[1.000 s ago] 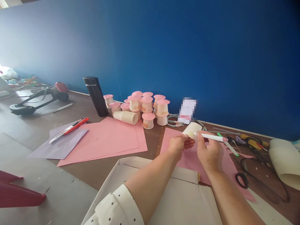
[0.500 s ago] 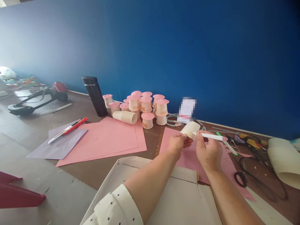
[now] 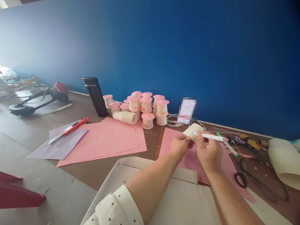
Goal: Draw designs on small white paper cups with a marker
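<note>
My left hand (image 3: 181, 145) is closed on the lower left edge of a white paper cup (image 3: 194, 129), which lies tilted on its side in the air above a pink sheet (image 3: 167, 137). In my right hand (image 3: 209, 153) is a slim white marker pen (image 3: 214, 137) with a pink end. Its tip points left and meets the cup's side or sits very close to it; I cannot tell which. Behind and to the left stand several paper cups (image 3: 146, 106) topped with pink paper discs. A nested stack of plain cups (image 3: 125, 117) lies sideways before them.
A black bottle (image 3: 95, 97) stands by the blue wall. Left lie pink sheets (image 3: 110, 140) and a red utility knife (image 3: 69, 129) on lilac paper (image 3: 76, 140). Cables, a black tape ring (image 3: 241, 180) and a large cream roll (image 3: 284, 162) are at right. A blurred upright card (image 3: 187, 111) leans behind.
The paper cup has shifted slightly right and turned a little, with my left hand's fingers moving along its edge. My right hand and the marker pen stay almost in place.
</note>
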`<state>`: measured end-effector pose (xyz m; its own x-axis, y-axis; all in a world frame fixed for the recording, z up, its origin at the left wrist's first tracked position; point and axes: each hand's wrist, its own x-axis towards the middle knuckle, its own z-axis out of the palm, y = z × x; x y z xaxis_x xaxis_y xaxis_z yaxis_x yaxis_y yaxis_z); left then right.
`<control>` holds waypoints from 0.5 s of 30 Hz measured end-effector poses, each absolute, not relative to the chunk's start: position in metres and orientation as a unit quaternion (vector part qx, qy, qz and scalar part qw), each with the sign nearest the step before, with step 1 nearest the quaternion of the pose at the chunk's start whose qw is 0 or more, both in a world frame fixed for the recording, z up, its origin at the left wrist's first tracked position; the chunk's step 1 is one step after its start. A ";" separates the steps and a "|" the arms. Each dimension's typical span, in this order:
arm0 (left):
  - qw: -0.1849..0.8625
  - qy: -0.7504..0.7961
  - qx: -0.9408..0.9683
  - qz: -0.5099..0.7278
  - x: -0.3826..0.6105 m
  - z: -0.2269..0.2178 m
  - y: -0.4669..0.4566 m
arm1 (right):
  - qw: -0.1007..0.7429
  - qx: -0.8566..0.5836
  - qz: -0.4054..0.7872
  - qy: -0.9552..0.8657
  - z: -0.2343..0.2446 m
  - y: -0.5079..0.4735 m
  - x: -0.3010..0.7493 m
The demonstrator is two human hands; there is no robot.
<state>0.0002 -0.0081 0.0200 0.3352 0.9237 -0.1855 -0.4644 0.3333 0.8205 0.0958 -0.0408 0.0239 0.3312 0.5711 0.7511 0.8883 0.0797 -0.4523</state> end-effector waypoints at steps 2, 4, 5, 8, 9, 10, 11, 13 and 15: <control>0.740 0.341 0.339 0.471 0.000 0.020 -0.008 | 0.483 -0.657 -0.166 -0.555 0.025 -0.041 0.095; 0.736 0.347 0.336 0.475 0.000 0.021 -0.009 | 0.483 -0.654 -0.171 -0.556 0.025 -0.041 0.095; 0.736 0.348 0.335 0.475 0.000 0.021 -0.009 | 0.484 -0.653 -0.174 -0.557 0.025 -0.041 0.095; 0.742 0.340 0.337 0.469 0.000 0.021 -0.008 | 0.484 -0.653 -0.177 -0.555 0.025 -0.040 0.096; 0.745 0.336 0.336 0.468 0.000 0.020 -0.008 | 0.483 -0.653 -0.178 -0.556 0.025 -0.040 0.096; 0.747 0.333 0.334 0.467 0.000 0.020 -0.008 | 0.482 -0.652 -0.178 -0.557 0.024 -0.040 0.097; 0.749 0.332 0.331 0.468 0.000 0.020 -0.008 | 0.481 -0.651 -0.178 -0.560 0.024 -0.040 0.097; 0.753 0.328 0.321 0.471 0.000 0.019 -0.007 | 0.480 -0.649 -0.180 -0.562 0.024 -0.040 0.096; 0.759 0.319 0.311 0.474 -0.001 0.019 -0.006 | 0.479 -0.651 -0.182 -0.560 0.024 -0.040 0.096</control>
